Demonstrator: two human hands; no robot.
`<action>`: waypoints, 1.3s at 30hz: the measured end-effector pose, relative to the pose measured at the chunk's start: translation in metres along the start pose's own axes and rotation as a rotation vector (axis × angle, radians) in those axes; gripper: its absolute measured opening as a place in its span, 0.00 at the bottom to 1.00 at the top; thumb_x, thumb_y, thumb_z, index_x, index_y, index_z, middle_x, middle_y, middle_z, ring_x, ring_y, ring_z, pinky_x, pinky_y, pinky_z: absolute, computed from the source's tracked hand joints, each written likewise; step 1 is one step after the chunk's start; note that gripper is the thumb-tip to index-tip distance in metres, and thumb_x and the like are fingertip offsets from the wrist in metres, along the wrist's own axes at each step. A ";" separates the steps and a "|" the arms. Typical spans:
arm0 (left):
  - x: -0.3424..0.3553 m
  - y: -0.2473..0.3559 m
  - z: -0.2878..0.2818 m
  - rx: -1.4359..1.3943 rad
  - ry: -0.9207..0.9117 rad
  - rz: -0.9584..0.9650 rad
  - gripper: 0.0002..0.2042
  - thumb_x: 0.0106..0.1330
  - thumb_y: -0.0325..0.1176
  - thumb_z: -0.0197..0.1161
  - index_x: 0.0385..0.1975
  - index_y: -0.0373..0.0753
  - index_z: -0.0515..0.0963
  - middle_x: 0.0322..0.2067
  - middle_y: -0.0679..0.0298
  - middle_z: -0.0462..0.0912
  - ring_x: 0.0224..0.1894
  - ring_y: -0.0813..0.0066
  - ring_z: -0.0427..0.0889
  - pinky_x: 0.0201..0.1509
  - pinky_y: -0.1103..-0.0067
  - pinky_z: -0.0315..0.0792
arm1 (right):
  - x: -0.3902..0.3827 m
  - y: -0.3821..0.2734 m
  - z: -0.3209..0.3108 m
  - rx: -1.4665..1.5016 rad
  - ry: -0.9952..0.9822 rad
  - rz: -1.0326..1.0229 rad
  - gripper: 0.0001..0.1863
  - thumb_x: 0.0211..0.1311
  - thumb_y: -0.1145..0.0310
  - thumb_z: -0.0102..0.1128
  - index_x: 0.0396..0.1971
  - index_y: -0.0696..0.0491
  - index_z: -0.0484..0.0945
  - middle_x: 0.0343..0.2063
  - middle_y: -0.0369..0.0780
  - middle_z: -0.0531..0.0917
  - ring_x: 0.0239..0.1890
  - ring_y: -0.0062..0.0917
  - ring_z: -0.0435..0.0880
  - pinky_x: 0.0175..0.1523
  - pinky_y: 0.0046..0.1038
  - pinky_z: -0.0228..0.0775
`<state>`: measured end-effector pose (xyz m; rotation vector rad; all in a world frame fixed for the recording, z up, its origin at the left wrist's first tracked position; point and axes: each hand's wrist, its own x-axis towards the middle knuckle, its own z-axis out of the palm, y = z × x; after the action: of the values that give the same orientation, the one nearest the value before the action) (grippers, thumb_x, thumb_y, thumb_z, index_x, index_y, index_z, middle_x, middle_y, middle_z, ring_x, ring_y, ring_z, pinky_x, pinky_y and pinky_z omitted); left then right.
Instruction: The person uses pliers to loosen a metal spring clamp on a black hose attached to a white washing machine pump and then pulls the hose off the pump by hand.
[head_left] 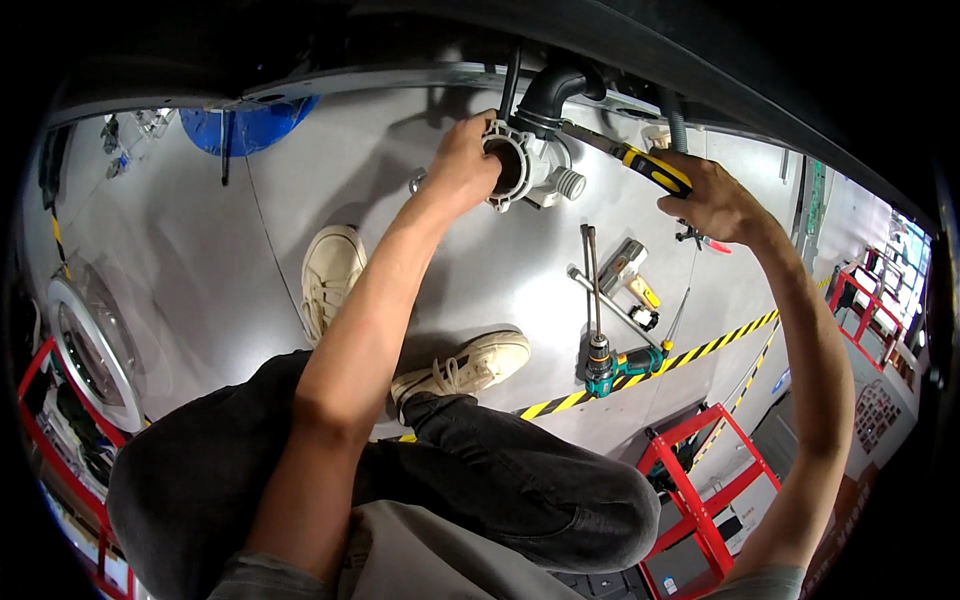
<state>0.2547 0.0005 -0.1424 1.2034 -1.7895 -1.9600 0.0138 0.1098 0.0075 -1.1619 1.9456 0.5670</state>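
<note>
Fingers of my left hand [465, 165] are closed on the rim of a pale grey plastic pump housing [508, 165], which has a round open mouth and a threaded side port [568, 184]. A black curved rubber hose [552, 90] with a clamp meets the housing from above. My right hand [700, 195] grips a yellow-and-black handled tool [657, 170], its metal front end reaching to the hose clamp; whether it touches cannot be told. A dark overhanging frame [660, 40] runs across the top.
On the grey floor [260, 280] lie a teal drill [610, 372] with a long bit, a hammer [624, 265] and rods, beside yellow-black tape [720, 340]. Red-framed carts [690, 500] stand at both sides, a round door [95, 355] at left, a blue disc [240, 125] at upper left.
</note>
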 end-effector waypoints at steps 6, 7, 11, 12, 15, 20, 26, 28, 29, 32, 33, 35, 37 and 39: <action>-0.008 0.016 -0.002 0.160 0.037 -0.011 0.19 0.56 0.20 0.54 0.50 0.30 0.75 0.41 0.45 0.82 0.45 0.53 0.81 0.49 0.67 0.73 | -0.008 -0.011 0.000 -0.003 0.018 0.031 0.26 0.64 0.56 0.62 0.56 0.55 0.71 0.40 0.51 0.84 0.32 0.31 0.85 0.46 0.30 0.80; -0.010 0.021 -0.001 0.158 0.059 -0.017 0.19 0.55 0.19 0.53 0.49 0.30 0.75 0.43 0.43 0.82 0.49 0.47 0.80 0.52 0.65 0.72 | -0.010 -0.014 -0.002 -0.011 0.007 0.041 0.26 0.63 0.56 0.62 0.56 0.56 0.71 0.40 0.51 0.84 0.32 0.32 0.85 0.46 0.30 0.80; -0.007 0.012 -0.007 0.200 0.035 0.087 0.23 0.56 0.20 0.52 0.55 0.31 0.74 0.32 0.49 0.84 0.29 0.65 0.81 0.39 0.72 0.73 | -0.015 -0.019 -0.009 -0.091 0.022 0.013 0.27 0.63 0.60 0.63 0.58 0.58 0.69 0.43 0.53 0.82 0.36 0.35 0.86 0.49 0.34 0.80; -0.006 0.013 -0.008 0.180 0.006 0.063 0.23 0.56 0.20 0.52 0.55 0.31 0.74 0.31 0.50 0.84 0.29 0.66 0.81 0.38 0.72 0.73 | -0.017 -0.019 -0.010 -0.124 0.035 -0.005 0.28 0.62 0.61 0.63 0.58 0.59 0.69 0.44 0.53 0.82 0.38 0.36 0.86 0.50 0.35 0.80; -0.002 0.012 -0.011 0.133 -0.050 0.018 0.23 0.55 0.19 0.51 0.55 0.30 0.74 0.29 0.51 0.84 0.29 0.67 0.81 0.38 0.72 0.73 | -0.017 -0.014 -0.001 -0.200 0.201 -0.112 0.30 0.62 0.64 0.64 0.61 0.59 0.67 0.49 0.55 0.78 0.48 0.39 0.83 0.57 0.38 0.76; 0.001 0.008 -0.012 0.130 -0.073 0.029 0.23 0.55 0.19 0.52 0.54 0.27 0.74 0.33 0.51 0.84 0.30 0.70 0.80 0.37 0.74 0.72 | -0.015 -0.005 0.026 -0.127 0.280 -0.160 0.32 0.62 0.66 0.62 0.64 0.59 0.63 0.56 0.54 0.72 0.58 0.43 0.75 0.67 0.41 0.65; -0.003 0.019 -0.011 0.126 -0.067 0.031 0.23 0.55 0.19 0.52 0.55 0.27 0.73 0.35 0.53 0.83 0.31 0.74 0.79 0.36 0.76 0.72 | -0.018 0.002 0.036 0.035 0.189 -0.129 0.32 0.60 0.68 0.58 0.66 0.56 0.62 0.57 0.52 0.70 0.60 0.43 0.72 0.70 0.43 0.61; -0.001 0.028 -0.018 0.159 -0.146 -0.119 0.23 0.55 0.18 0.53 0.55 0.27 0.73 0.33 0.54 0.82 0.31 0.75 0.79 0.36 0.77 0.72 | -0.016 0.001 0.036 -0.013 0.160 -0.121 0.32 0.59 0.69 0.56 0.66 0.55 0.63 0.57 0.52 0.71 0.60 0.42 0.72 0.70 0.43 0.60; 0.001 0.025 -0.019 0.136 -0.158 -0.124 0.23 0.55 0.18 0.52 0.55 0.27 0.73 0.33 0.55 0.82 0.31 0.76 0.79 0.36 0.77 0.72 | -0.015 0.001 0.037 -0.030 0.183 -0.132 0.33 0.59 0.69 0.56 0.66 0.55 0.63 0.56 0.52 0.72 0.59 0.41 0.72 0.70 0.43 0.60; 0.006 0.007 -0.012 0.041 -0.146 -0.097 0.21 0.55 0.17 0.52 0.52 0.30 0.75 0.28 0.58 0.81 0.28 0.76 0.77 0.33 0.77 0.71 | -0.014 -0.002 0.040 -0.100 0.222 -0.150 0.34 0.58 0.70 0.55 0.67 0.54 0.62 0.50 0.53 0.76 0.57 0.40 0.74 0.68 0.41 0.62; 0.006 0.002 -0.009 -0.008 -0.109 -0.061 0.19 0.55 0.18 0.52 0.49 0.31 0.77 0.24 0.58 0.80 0.25 0.74 0.77 0.31 0.75 0.71 | -0.015 -0.006 0.037 -0.136 0.218 -0.146 0.34 0.58 0.70 0.55 0.67 0.54 0.62 0.48 0.53 0.78 0.56 0.39 0.74 0.67 0.40 0.64; 0.008 -0.007 -0.007 -0.053 -0.076 -0.019 0.18 0.55 0.19 0.53 0.46 0.33 0.78 0.20 0.59 0.79 0.21 0.73 0.76 0.29 0.74 0.70 | -0.016 -0.018 0.027 -0.104 0.105 -0.056 0.33 0.60 0.70 0.54 0.67 0.54 0.62 0.47 0.54 0.78 0.52 0.39 0.76 0.62 0.39 0.67; 0.009 -0.009 -0.008 -0.051 -0.087 0.000 0.18 0.55 0.19 0.52 0.47 0.34 0.78 0.19 0.59 0.79 0.21 0.74 0.75 0.29 0.76 0.70 | -0.022 -0.032 0.012 0.029 -0.107 0.124 0.31 0.63 0.68 0.55 0.66 0.54 0.64 0.48 0.54 0.78 0.47 0.38 0.77 0.56 0.37 0.71; 0.009 -0.006 -0.009 -0.048 -0.120 -0.037 0.22 0.54 0.14 0.49 0.50 0.32 0.77 0.30 0.62 0.81 0.30 0.78 0.78 0.37 0.80 0.72 | -0.020 -0.026 0.015 0.148 -0.153 0.146 0.32 0.62 0.70 0.55 0.68 0.53 0.62 0.51 0.55 0.77 0.48 0.39 0.78 0.56 0.36 0.73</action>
<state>0.2574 -0.0109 -0.1508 1.1347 -1.7771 -2.1251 0.0478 0.1181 0.0156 -0.8645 1.9153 0.5611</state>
